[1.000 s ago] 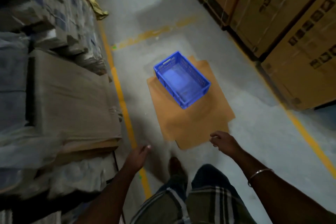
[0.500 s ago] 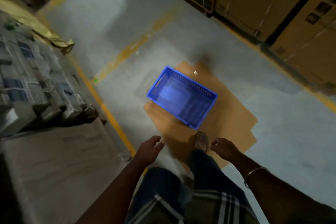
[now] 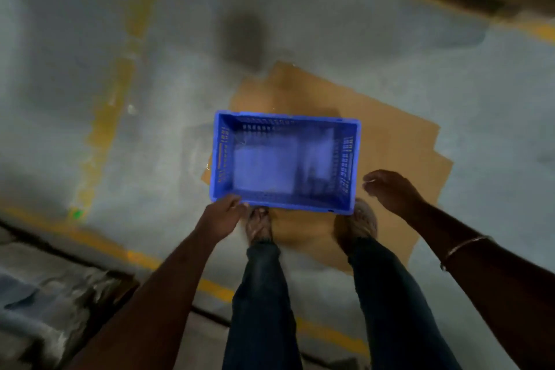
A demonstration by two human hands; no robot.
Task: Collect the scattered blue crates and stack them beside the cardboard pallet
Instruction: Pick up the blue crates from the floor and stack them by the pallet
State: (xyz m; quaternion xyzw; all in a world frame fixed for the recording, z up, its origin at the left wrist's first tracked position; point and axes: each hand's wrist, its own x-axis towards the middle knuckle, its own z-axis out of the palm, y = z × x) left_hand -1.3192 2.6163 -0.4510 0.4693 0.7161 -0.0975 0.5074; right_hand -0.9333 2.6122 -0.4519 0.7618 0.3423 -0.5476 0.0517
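Spreading beneath everything is the grey concrete floor point(image 3: 345, 39) with worn yellow painted lines point(image 3: 105, 129), one running up past the left hand's outer side and another crossing below both forearms. Next in size is the flat brown cardboard sheet point(image 3: 390, 141), lying on the floor ahead of and under both hands, its edges reaching beyond the right hand. On that sheet sits the blue perforated plastic crate point(image 3: 285, 162), rectangular and open-topped, upright, directly ahead of the hands and between them; its inside looks bare, though blur makes that uncertain. The person's legs in dark trousers point(image 3: 264, 294) stand just behind the crate, with both feet point(image 3: 259, 224) at its near wall. The left hand point(image 3: 220, 218) reaches to the crate's near-left corner, fingers curled at the rim; blur hides whether they truly grip it or only touch it. The right hand point(image 3: 390, 189) hovers just beside the crate's near-right corner, apart from it, fingers loosely bent and holding nothing. A thin metal bangle point(image 3: 464, 245) circles the right wrist. Behind the left forearm, a small green mark point(image 3: 76, 213) shows on the floor
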